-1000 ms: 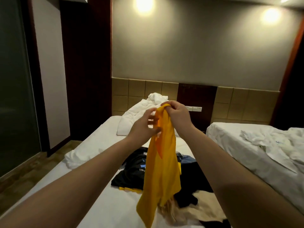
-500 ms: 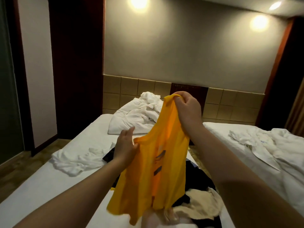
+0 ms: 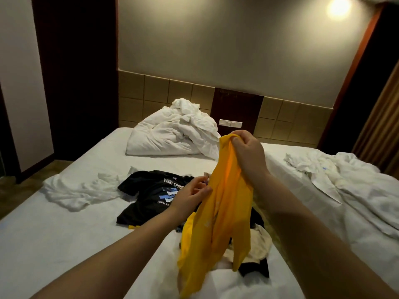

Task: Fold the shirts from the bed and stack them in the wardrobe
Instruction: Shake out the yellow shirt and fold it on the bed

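Observation:
A yellow shirt [image 3: 222, 214] hangs in the air over the near bed [image 3: 64, 234]. My right hand [image 3: 248, 154] grips its top edge in a fist. My left hand [image 3: 190, 195] is lower and to the left, fingertips touching the shirt's left edge; whether they pinch the cloth I cannot tell. Under the shirt lies a heap of clothes: a black printed T-shirt [image 3: 151, 195], a cream garment [image 3: 259, 247] and another black piece [image 3: 257, 268]. The wardrobe is not in view.
A crumpled white duvet and pillow [image 3: 172, 132] sit at the head of the near bed, and a white cloth [image 3: 82, 188] lies on its left side. A second bed [image 3: 345, 190] with rumpled white sheets stands to the right. A dark wooden panel [image 3: 75, 78] rises at the left.
Both hands were together at the shirt's top. My left hand has since dropped down along the shirt's left edge, my right hand lowered a little, and the view turned left and downward.

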Demonstrator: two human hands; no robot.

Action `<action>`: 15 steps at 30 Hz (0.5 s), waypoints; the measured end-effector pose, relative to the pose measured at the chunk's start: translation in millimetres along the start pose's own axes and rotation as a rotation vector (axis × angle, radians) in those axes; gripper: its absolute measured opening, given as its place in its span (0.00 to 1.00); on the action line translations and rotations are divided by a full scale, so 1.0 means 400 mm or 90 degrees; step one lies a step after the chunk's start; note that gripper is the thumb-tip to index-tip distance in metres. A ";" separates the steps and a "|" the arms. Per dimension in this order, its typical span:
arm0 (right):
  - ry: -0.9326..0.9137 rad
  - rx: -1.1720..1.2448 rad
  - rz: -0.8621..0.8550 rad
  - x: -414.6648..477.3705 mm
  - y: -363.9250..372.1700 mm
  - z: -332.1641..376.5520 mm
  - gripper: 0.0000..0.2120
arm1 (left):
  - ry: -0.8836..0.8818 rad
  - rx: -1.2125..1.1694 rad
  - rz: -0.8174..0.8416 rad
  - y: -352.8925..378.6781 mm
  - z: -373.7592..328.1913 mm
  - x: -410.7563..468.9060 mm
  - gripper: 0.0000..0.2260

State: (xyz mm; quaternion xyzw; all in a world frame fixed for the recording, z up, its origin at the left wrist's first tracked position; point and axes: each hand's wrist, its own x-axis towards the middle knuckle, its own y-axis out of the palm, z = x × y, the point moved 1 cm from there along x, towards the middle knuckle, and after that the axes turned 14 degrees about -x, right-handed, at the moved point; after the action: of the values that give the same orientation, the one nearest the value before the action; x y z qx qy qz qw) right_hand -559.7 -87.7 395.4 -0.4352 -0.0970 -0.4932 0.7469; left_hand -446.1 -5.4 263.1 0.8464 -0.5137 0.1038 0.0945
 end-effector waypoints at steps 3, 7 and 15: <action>-0.005 0.032 0.036 0.000 0.004 -0.027 0.06 | 0.015 0.022 -0.031 0.003 -0.007 0.032 0.25; -0.015 0.038 0.090 0.018 0.004 -0.060 0.06 | 0.000 0.025 0.016 0.020 -0.026 0.075 0.22; 0.011 -0.020 -0.012 0.083 -0.012 -0.113 0.09 | 0.012 0.140 -0.059 -0.001 -0.012 0.087 0.04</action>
State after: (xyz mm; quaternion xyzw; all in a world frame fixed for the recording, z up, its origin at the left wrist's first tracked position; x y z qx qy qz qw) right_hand -559.9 -143.8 389.9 -0.4414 -0.0870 -0.5055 0.7363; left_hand -430.4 -33.6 277.3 0.8735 -0.4586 0.1631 0.0106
